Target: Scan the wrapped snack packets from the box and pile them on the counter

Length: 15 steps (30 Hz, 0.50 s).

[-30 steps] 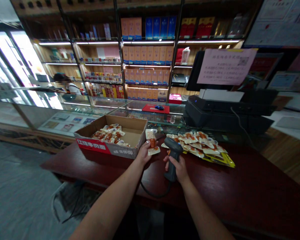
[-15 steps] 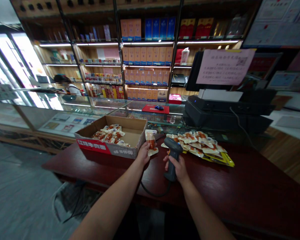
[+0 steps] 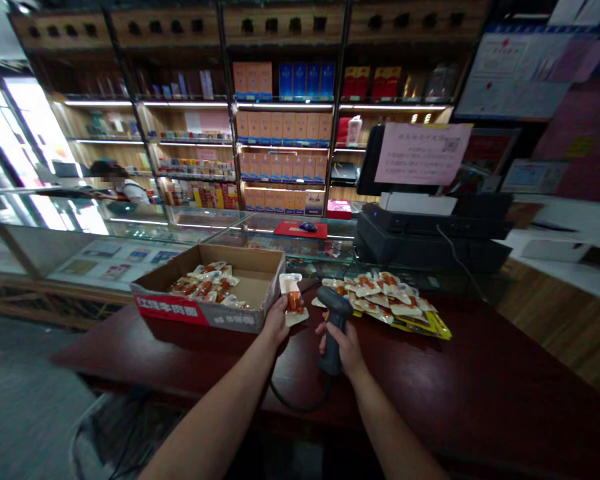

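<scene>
My left hand (image 3: 277, 321) is closed on a small vacuum-sealed snack packet (image 3: 293, 301) with reddish-brown food inside, held upright near the right wall of an open cardboard box (image 3: 235, 321). Several similar packets (image 3: 207, 285) lie in the left part of that box. In my right hand (image 3: 347, 343) is a dark grey barcode scanner (image 3: 333, 333), its head tilted up and leaning toward the left packet. Its cable loops down over the table between my forearms. Right of the scanner, a heap of more packets (image 3: 380, 293) rests partly on yellow packaging (image 3: 433, 325).
The dark red table (image 3: 430, 393) meets a glass display counter (image 3: 220, 230) behind. A black checkout machine (image 3: 430, 233) with a pink paper sign (image 3: 423, 153) stands at the back right. A mouse (image 3: 307, 227) lies on a red mat. A person (image 3: 123, 183) is behind the far left counter.
The view has tilted up and shifted slightly, so everything sits lower and further left. Both hands keep hold of the packet and the scanner, with little movement relative to the table.
</scene>
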Available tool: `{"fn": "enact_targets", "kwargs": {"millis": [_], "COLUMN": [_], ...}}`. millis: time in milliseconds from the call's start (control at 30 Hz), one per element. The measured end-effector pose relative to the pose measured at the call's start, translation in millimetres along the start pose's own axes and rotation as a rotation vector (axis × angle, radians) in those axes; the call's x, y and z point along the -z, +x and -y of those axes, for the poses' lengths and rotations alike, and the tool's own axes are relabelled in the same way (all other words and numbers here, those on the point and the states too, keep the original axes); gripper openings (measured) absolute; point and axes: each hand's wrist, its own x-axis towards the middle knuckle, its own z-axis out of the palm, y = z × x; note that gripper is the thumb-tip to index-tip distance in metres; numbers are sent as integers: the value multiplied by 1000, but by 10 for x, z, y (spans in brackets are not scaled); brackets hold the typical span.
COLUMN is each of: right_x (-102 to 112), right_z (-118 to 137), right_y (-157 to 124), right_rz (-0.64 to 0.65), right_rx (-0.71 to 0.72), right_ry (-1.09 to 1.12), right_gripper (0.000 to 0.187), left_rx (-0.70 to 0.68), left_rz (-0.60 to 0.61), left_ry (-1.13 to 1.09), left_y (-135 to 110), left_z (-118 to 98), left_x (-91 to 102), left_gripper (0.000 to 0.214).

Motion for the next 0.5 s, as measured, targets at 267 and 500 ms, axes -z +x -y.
{"fn": "enact_targets", "kwargs": {"millis": [267,500], "right_x": [165,635], "right_z": [301,836], "right_y": [44,-10], "right_rz": [-226,-376], "right_rx": [-25,45], "right_ry": [-18,-81], "right_gripper": [33,30], "left_rx": [82,-35], "left_rz": [227,256], "left_ry": [147,258], "left_y": [42,253], "left_z": [32,251], "left_x": [-335,-1274], "left_gripper": [28,54]}}
